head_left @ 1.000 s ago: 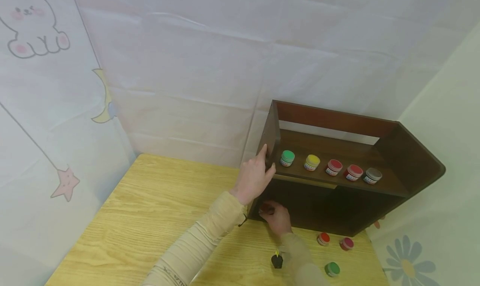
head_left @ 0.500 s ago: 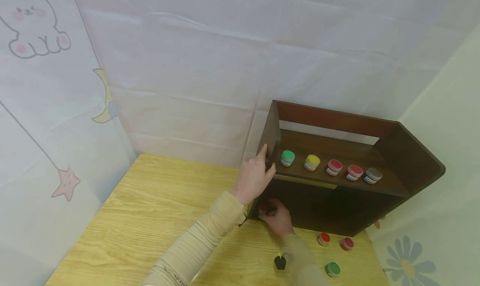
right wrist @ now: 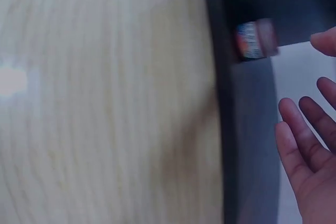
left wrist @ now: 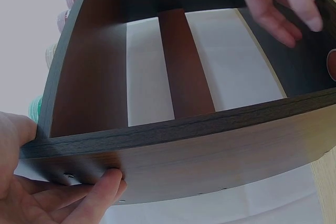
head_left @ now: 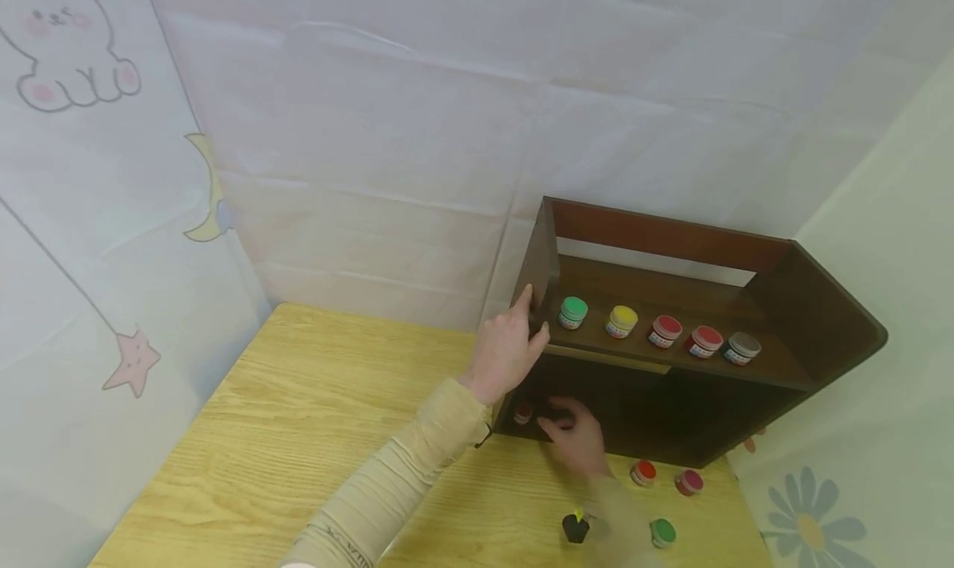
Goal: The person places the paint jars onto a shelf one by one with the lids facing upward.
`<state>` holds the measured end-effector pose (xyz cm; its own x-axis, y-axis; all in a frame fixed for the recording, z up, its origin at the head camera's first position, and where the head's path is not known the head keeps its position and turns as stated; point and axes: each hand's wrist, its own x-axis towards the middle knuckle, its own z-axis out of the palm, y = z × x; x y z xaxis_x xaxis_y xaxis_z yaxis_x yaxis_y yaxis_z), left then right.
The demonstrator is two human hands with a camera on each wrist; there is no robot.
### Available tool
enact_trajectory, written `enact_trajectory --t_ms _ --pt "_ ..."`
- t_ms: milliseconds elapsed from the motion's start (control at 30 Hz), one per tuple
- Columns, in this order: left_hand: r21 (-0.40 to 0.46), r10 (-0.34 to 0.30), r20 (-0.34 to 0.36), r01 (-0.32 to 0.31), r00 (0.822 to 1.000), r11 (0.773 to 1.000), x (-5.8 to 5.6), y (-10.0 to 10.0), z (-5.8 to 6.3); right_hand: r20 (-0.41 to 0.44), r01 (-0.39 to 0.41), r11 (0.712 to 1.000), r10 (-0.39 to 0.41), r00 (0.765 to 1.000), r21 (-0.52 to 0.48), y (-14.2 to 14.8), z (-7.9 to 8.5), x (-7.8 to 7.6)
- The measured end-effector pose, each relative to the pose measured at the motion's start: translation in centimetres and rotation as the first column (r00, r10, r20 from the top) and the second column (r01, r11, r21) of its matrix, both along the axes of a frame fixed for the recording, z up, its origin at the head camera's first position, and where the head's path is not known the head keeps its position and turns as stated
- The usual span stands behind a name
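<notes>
My left hand [head_left: 505,354] grips the upper left side panel of a dark brown wooden shelf [head_left: 671,291]. In the left wrist view the thumb lies at the panel's front edge and the fingers [left wrist: 100,198] are against its outer face. Inside the lower compartment, at its left end, stands a small paint jar [head_left: 523,413] with a dark reddish lid. The right wrist view shows this jar [right wrist: 254,39] close to the shelf's corner, its label visible. To the right of it is my right hand [head_left: 577,437], fingers spread and apart from the jar, holding nothing.
Several paint jars, among them a green jar [head_left: 572,312] and a yellow jar [head_left: 621,321], line the upper shelf. A red jar [head_left: 643,473], a purple jar [head_left: 690,482], a dark green jar [head_left: 662,533] and a small black object [head_left: 575,527] sit on the wooden table [head_left: 298,402].
My right hand has let go of the reddish-lidded paint jar and moved right, leaving the jar standing in the lower compartment. The left hand has stayed on the shelf.
</notes>
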<state>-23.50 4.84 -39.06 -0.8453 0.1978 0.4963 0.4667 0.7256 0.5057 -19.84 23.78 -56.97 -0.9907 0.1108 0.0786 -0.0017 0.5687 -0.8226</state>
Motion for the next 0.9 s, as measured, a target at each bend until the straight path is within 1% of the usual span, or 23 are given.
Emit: enact_trajectory --t_ms 100,233,300,433,567,767,900 --pt "0.001 -0.005 0.001 0.005 1.000 1.000 0.0 0.0 0.1 -0.046 0.012 1.000 -0.012 0.999 0.008 0.6 0.8 0.2" --pt "-0.002 -0.009 0.015 0.009 1.000 1.000 0.0 0.1 0.1 -0.094 -0.008 1.000 0.010 0.996 0.012 1.5 2.1 0.3" --pt "-0.007 -0.009 0.021 0.009 1.000 1.000 0.0 0.1 0.1 -0.092 -0.022 1.000 0.023 0.996 0.008 1.9 2.9 0.5" --pt "-0.009 -0.007 0.020 0.007 1.000 1.000 0.0 0.1 0.1 -0.087 -0.015 0.999 0.017 0.996 0.029 2.9 4.2 0.9" --pt "-0.002 -0.008 0.026 0.008 1.000 1.000 0.0 0.0 0.1 -0.112 -0.005 0.998 0.012 0.994 0.068 3.7 5.6 1.5" --pt "-0.001 0.000 0.008 0.000 1.000 1.000 0.0 0.1 0.1 -0.160 0.006 0.995 0.011 0.987 0.104 4.8 7.6 2.7" --pt "-0.005 -0.003 0.009 0.003 1.000 1.000 0.0 0.0 0.1 -0.179 0.010 0.987 0.019 0.984 0.160 5.3 9.1 3.7"
